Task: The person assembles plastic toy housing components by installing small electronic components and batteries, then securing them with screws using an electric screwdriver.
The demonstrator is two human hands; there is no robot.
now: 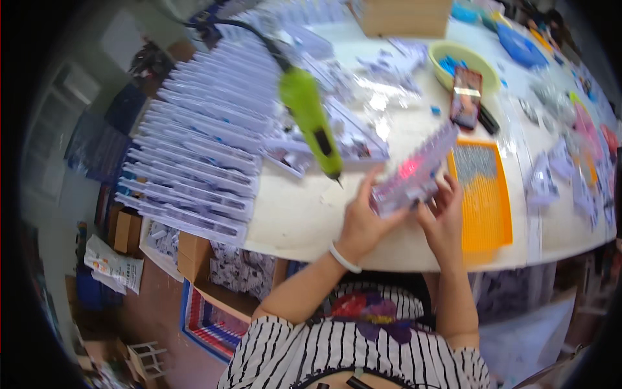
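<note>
A long, pale plastic housing [421, 161] with a row of notches along its edge is held tilted above the table, and red light glows at its middle. My left hand [363, 223] grips its near left end, thumb and fingers closed round it. On the right side, my right hand [444, 217] has its fingers curled against the same housing. What the fingertips press on is partly hidden and blurred. A lime-green electric screwdriver [304, 104] hangs from a black cord left of the housing, its bit pointing down. To the right lies an orange tray [506, 223] with small metal screws.
Stacked rows of pale housings [201, 123] cover the table's left side. Behind the tray are a phone [466, 100] and a light green bowl [489, 79] with blue pieces. A cardboard box [402, 18] stands at the back. Below the table edge sits an open carton [194, 259] of parts.
</note>
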